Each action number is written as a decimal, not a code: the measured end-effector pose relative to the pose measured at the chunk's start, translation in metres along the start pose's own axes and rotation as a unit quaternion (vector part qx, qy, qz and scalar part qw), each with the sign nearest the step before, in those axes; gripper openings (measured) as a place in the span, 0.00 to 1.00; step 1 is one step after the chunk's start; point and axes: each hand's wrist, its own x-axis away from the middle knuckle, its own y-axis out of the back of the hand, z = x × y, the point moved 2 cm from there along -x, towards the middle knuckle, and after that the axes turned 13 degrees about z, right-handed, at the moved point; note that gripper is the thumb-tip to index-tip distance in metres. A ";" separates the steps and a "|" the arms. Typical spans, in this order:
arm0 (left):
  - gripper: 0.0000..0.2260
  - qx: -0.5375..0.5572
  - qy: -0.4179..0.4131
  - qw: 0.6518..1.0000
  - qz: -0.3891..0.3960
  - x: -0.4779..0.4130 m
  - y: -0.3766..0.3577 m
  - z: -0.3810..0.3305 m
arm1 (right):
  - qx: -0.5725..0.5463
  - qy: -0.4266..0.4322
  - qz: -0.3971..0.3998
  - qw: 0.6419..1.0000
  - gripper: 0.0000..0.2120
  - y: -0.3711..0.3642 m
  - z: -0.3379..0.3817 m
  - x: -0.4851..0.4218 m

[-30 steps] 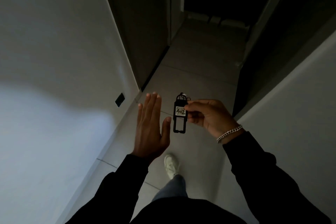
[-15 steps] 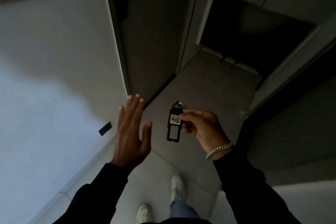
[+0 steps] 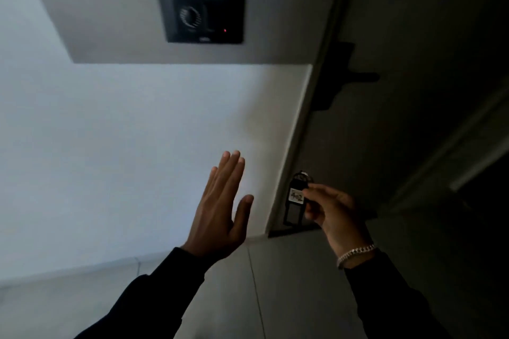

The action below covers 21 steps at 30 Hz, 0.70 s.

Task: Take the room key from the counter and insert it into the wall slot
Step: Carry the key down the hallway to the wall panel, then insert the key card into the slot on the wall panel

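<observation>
A: Black plastic room key (image 3: pixel 296 202), tag up, pinched in right hand (image 3: pixel 329 210), long axis near upright. Left hand (image 3: pixel 220 206) flat, fingers spread, holding nothing.

B: Target?

A: Wall slot (image 3: pixel 202 12) well above and left of the key; left hand lies between; right hand must carry it up-left

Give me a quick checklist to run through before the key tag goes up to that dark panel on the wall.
1. Key tag held: ok, pinched in the right hand.
2. Left hand free: ok, open and flat, holding nothing.
3. Wall panel in view: ok, above the hands, small red light showing.
4. Path upward clear: ok, only bare wall between.
5. Slot opening located: cannot tell, panel too dark and blurred.
6. Tag reaching the panel: not ok, well below it.
</observation>
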 end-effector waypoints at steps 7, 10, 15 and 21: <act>0.26 -0.063 0.038 0.992 -0.105 -0.046 0.064 0.035 | 0.052 0.060 0.136 0.987 0.05 -0.061 0.053 -0.078; 0.27 -0.084 0.032 0.988 -0.127 -0.079 0.095 0.048 | 0.083 0.110 0.176 0.975 0.06 -0.093 0.085 -0.105; 0.27 -0.115 -0.009 0.983 -0.144 -0.132 0.132 0.065 | 0.134 0.175 0.220 0.950 0.07 -0.129 0.136 -0.143; 0.28 -0.184 -0.054 0.960 -0.203 -0.200 0.173 0.070 | 0.220 0.312 0.254 0.888 0.10 -0.170 0.217 -0.176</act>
